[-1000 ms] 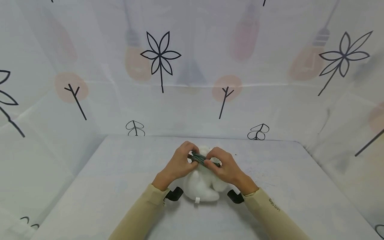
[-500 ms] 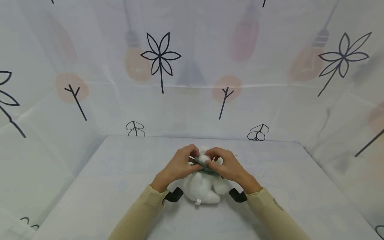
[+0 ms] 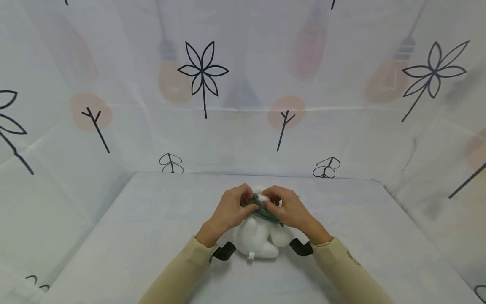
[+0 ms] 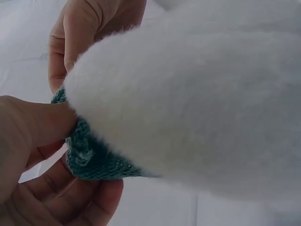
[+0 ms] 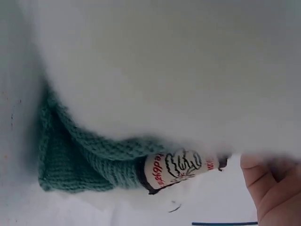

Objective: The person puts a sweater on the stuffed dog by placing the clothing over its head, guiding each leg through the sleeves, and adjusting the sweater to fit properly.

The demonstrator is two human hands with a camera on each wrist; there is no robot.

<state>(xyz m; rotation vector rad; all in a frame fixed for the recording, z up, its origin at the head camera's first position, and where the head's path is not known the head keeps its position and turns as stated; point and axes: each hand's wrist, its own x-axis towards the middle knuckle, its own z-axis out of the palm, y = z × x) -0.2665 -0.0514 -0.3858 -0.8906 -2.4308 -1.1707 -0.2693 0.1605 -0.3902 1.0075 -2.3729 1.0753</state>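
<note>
A white plush toy [image 3: 253,238] lies on the table, its small tag [image 3: 251,256] toward me. Around its far part runs a green knitted garment [image 3: 265,214]. My left hand [image 3: 230,206] pinches the garment's edge at the left; the left wrist view shows the thumb above the green knit [image 4: 101,162] and curled fingers beneath it. From the right, my right hand [image 3: 290,207] grips the same edge with thumb and bent fingers, though white fur partly hides the hold. A printed patch [image 5: 183,167] shows on the knit in the right wrist view.
The white-covered table [image 3: 152,236] extends around the toy. Behind it hangs a patterned white cloth [image 3: 243,139], with more cloth at both sides. Black wrist mounts [image 3: 301,247] sit below the hands, close to the toy.
The garment, bunched between both hands a second ago, now spreads lower around the toy, with white fur showing above it. The left hand has shifted slightly right; the toy has barely moved.
</note>
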